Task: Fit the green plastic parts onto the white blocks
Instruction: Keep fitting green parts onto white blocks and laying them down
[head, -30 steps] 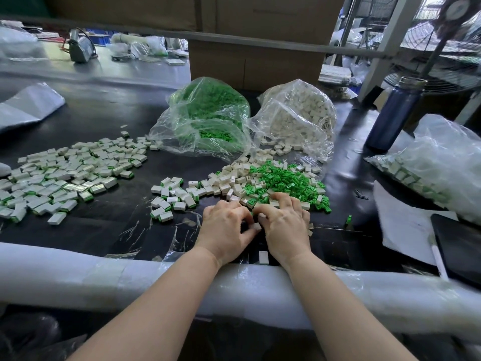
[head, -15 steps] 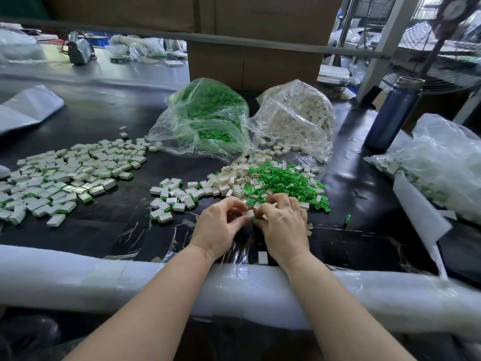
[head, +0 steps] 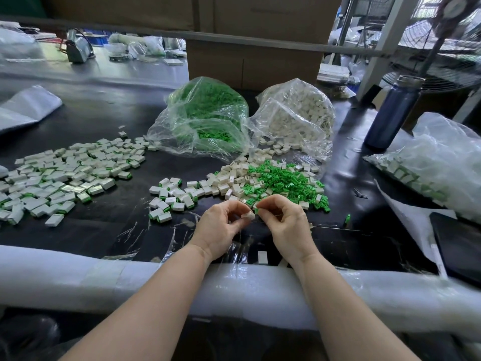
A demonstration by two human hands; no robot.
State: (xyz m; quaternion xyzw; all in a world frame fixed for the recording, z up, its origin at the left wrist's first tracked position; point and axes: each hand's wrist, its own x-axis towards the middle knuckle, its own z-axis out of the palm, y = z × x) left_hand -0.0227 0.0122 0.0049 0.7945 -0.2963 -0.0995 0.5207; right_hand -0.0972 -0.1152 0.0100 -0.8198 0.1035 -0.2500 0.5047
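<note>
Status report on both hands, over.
Left hand grip on a white block. Right hand pinching a green part. Pieces close, not yet joined. Nothing between them.

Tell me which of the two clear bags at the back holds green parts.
The left bag, behind the loose pile, holds green parts; the right bag beside it holds white blocks.

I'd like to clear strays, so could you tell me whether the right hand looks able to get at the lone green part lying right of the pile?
Probably yes: the lone green part lies in the open beside the right hand, though its fingers already pinch a green piece.
</note>
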